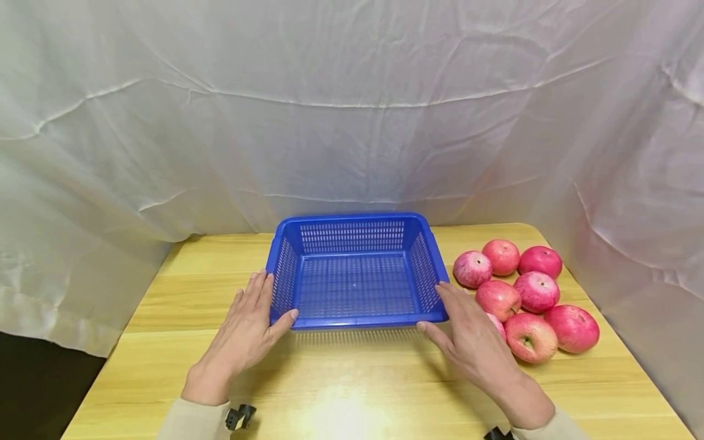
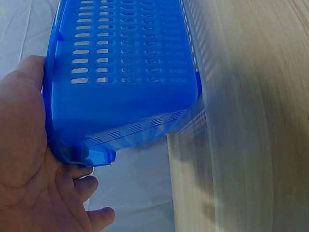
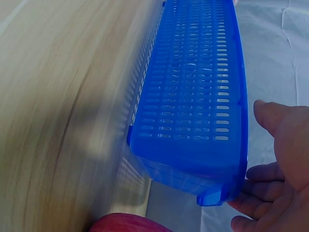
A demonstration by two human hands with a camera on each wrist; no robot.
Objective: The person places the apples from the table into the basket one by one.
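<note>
A blue plastic basket (image 1: 354, 322) with slotted walls sits on the wooden table, its inside bare. At its left front corner is my left hand (image 1: 242, 330), fingers extended along the side rim and thumb at the front rim. My right hand (image 1: 467, 333) is at the right front corner, its fingertips right at the rim and its thumb just in front. In the left wrist view the palm faces the basket's corner (image 2: 120, 106) with loosely bent fingers. The right wrist view shows the right thumb apart from the blue rim (image 3: 244, 121).
Several red apples (image 1: 530, 338) lie in a cluster to the right of the basket, close beside my right hand. The wooden tabletop (image 1: 165, 342) stretches out to the left and front. A pale cloth (image 1: 352, 146) hangs behind the table and along both sides.
</note>
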